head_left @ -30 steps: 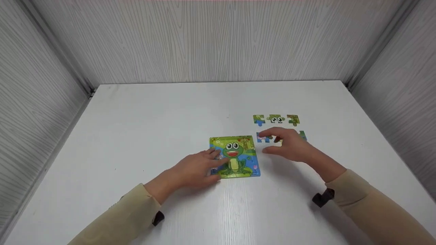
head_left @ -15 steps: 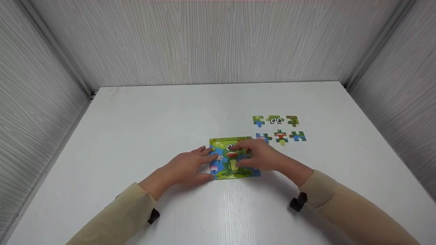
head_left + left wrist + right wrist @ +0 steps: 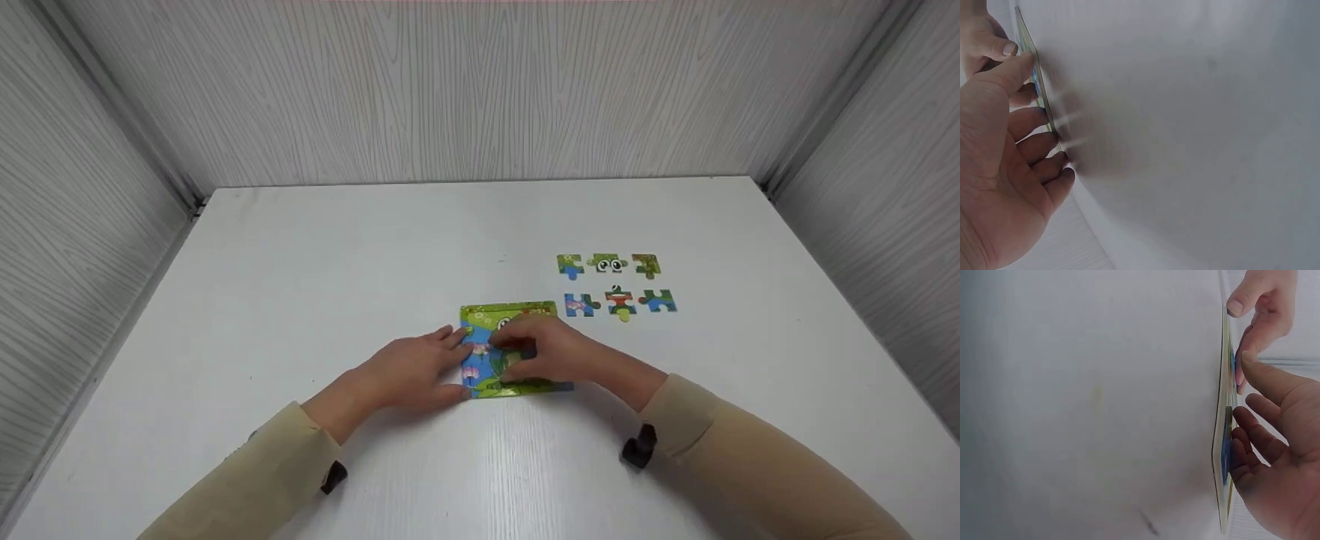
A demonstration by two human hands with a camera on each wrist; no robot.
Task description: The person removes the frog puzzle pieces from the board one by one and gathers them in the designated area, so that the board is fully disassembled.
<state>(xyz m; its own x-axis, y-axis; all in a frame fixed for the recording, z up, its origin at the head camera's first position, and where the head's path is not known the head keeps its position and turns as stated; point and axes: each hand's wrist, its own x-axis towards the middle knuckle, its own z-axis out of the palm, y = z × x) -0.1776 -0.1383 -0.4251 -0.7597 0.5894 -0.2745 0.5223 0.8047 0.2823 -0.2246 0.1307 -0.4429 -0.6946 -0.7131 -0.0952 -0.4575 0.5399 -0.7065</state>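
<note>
A square frog-picture puzzle board [image 3: 484, 366] lies flat on the white table; the right hand hides much of its picture. My left hand [image 3: 409, 375] rests at its left edge, fingers spread and fingertips touching the rim. Over the board is my right hand [image 3: 551, 349], with thumb and fingers bent loosely and apart. From the side, in the right wrist view, the fingers of my right hand [image 3: 1280, 444] touch or nearly touch the board [image 3: 1225, 450]; no piece shows between them. The left wrist view has my left hand [image 3: 1010, 163] along the board's edge [image 3: 1044, 101].
Several loose jigsaw pieces lie in two rows right of the board, including a frog-eyes piece [image 3: 609, 264], a red-mouth piece [image 3: 621, 301] and a pink-flower piece [image 3: 579, 304]. Pale wood-grain walls [image 3: 480, 97] enclose the table [image 3: 337, 255] at the back and sides.
My right hand has moved left from beside the loose pieces to over the board, uncovering the lower row. My left hand has drawn back slightly to the board's left edge.
</note>
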